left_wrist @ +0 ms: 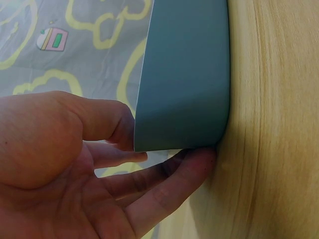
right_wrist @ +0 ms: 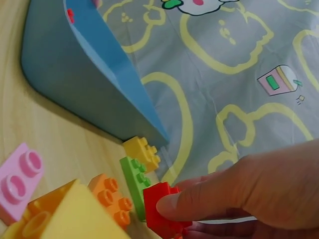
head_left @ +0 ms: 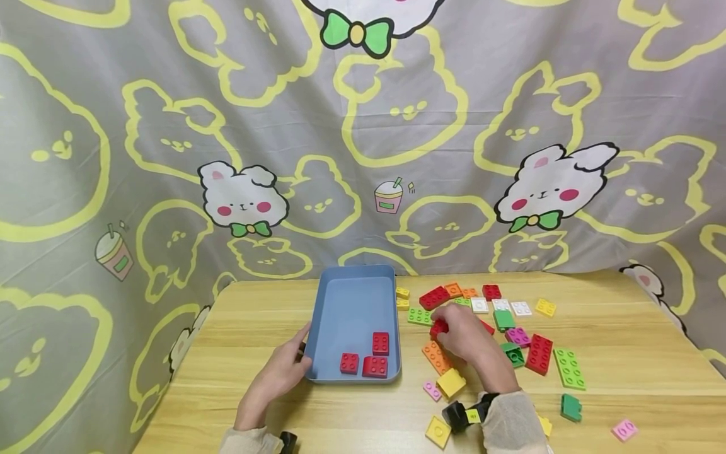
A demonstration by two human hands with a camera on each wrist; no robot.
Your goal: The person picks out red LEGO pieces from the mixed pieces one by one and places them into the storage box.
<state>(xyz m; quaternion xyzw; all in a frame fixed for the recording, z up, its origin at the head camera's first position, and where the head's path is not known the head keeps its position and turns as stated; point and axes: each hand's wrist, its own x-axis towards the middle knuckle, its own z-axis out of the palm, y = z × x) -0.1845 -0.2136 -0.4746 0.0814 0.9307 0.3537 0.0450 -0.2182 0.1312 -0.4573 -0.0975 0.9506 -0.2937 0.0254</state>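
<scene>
My left hand grips the near left corner of a blue tray. In the left wrist view, its bent thumb meets the tray's rim and a fingertip touches the wall low down by the table. Three red bricks lie in the tray's near right part, one of them this brick. Right of the tray, my right hand pinches a red toy brick between thumb and fingers. Close by the held brick are a lime green brick and an orange brick.
Loose bricks of several colours spread over the table's right side, among them a long red brick, a lime brick and a yellow brick. A patterned grey curtain hangs behind the wooden table.
</scene>
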